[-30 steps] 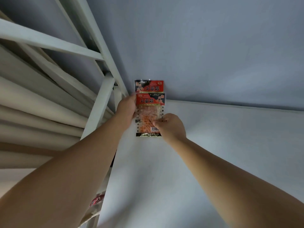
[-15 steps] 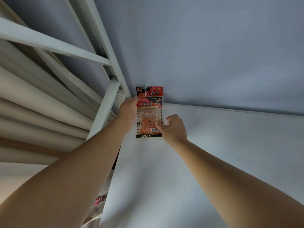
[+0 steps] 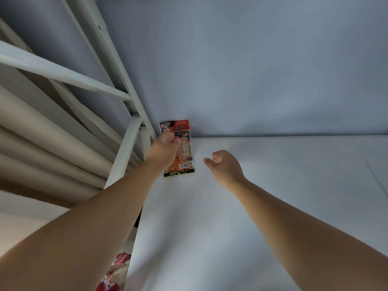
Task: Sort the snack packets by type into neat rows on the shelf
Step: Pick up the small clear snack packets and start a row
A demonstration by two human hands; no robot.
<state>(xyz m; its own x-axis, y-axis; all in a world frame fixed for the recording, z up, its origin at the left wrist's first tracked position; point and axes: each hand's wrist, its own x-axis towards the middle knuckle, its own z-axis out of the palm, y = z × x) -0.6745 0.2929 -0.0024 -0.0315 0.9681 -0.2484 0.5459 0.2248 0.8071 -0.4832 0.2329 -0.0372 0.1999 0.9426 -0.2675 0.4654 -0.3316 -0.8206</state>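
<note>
Two red and black snack packets lie one behind the other in the back left corner of the white shelf (image 3: pixel 241 217). The far packet (image 3: pixel 176 127) touches the wall. The near packet (image 3: pixel 184 164) overlaps its lower edge. My left hand (image 3: pixel 164 149) lies on the near packet with its fingers bent over the upper left part; the thumb is hidden. To the right, my right hand (image 3: pixel 223 164) hovers just off the packet, loosely curled and holding nothing.
White shelf frame bars (image 3: pixel 126 148) rise at the left, and beige curtain folds (image 3: pixel 42 143) hang behind them. The grey wall (image 3: pixel 252 70) closes the shelf's back. More red packets (image 3: pixel 114 271) show below the shelf's left edge.
My right hand has let go of the near packet and moved away to the right. My left hand has shifted from the packet's left edge onto its top.
</note>
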